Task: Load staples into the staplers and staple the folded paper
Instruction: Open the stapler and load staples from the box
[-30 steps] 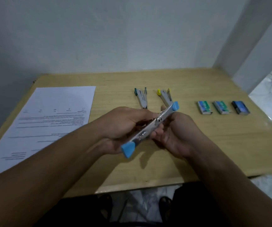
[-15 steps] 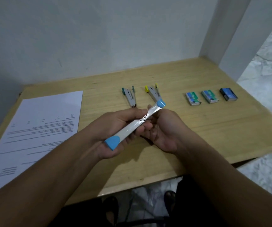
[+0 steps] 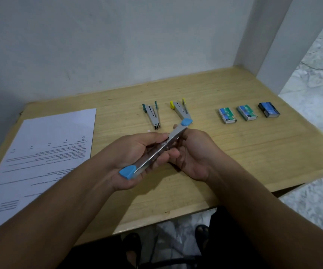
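Above the wooden table (image 3: 234, 152) we held the blue-tipped stapler (image 3: 156, 152) swung open nearly flat, our left hand (image 3: 137, 152) curled around its lower half and our right hand (image 3: 193, 154) grasping the upper half. Beyond it lay the green-tipped stapler (image 3: 151, 114) and the yellow-tipped stapler (image 3: 180, 109), with three staple boxes (image 3: 247, 113) in a row further right. Our printed paper (image 3: 46, 152) lay flat at the left.
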